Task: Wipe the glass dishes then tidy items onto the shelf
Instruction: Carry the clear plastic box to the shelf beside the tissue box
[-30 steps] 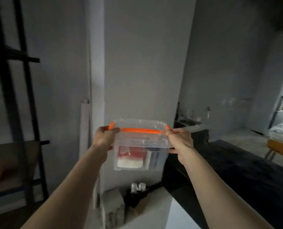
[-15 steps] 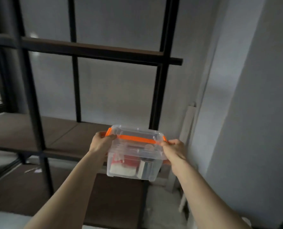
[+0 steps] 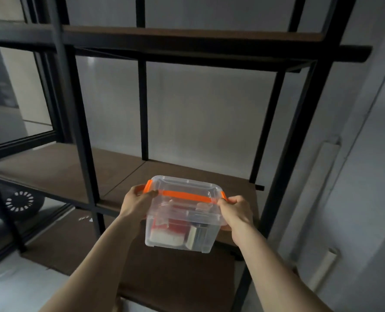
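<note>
I hold a clear plastic storage box (image 3: 180, 230) with an orange handle and orange side clips, lid on. Inside it I make out a red and white item and a grey metallic one. My left hand (image 3: 136, 202) grips its left end and my right hand (image 3: 235, 212) grips its right end. The box hangs in the air just in front of the middle board of a black metal shelf (image 3: 81, 154) with brown boards (image 3: 58, 170), over the board's right section.
A higher brown board (image 3: 187, 33) runs across above. A lower board (image 3: 164, 278) lies beneath the box. White rolled or tubular pieces (image 3: 324, 194) lean against the grey wall to the right. A dark round object with white slots (image 3: 19, 202) sits at floor level on the left.
My view swung left from the wall corner and dark counter to face the shelf. The box, held in both hands throughout, has come closer to the middle board.
</note>
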Tool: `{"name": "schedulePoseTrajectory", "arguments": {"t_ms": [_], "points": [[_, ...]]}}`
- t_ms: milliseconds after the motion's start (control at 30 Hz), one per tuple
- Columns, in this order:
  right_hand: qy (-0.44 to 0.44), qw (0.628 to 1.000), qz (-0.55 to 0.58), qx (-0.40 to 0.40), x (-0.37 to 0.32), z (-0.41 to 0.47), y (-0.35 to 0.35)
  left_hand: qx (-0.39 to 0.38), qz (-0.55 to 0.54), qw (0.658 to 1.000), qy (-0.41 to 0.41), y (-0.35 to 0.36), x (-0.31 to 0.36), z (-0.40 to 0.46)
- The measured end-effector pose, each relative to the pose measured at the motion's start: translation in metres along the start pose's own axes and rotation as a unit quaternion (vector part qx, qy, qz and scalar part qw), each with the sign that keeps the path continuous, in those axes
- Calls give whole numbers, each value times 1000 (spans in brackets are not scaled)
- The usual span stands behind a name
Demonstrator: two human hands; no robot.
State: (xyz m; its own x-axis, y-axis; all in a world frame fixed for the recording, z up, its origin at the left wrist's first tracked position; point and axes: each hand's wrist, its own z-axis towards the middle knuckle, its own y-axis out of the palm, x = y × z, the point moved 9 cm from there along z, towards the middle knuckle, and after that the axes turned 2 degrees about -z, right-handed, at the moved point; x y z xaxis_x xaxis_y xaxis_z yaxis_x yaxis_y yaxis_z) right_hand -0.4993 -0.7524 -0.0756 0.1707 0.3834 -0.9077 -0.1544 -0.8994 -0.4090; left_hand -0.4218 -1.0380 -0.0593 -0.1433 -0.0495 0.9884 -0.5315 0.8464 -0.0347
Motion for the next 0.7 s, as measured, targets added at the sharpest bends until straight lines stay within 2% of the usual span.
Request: {"name": "schedulePoseTrajectory", "arguments": {"t_ms": [233,400,700], "points": [[8,999,-9,-36,-13,111,72,27,54,998,-10,18,2,135],[45,997,-20,-53,-8,166,121,24,77,996,-31,31,-21,222],[111,992,-62,-25,31,247,188,-72,128,987,-63,76,-94,355]]}}
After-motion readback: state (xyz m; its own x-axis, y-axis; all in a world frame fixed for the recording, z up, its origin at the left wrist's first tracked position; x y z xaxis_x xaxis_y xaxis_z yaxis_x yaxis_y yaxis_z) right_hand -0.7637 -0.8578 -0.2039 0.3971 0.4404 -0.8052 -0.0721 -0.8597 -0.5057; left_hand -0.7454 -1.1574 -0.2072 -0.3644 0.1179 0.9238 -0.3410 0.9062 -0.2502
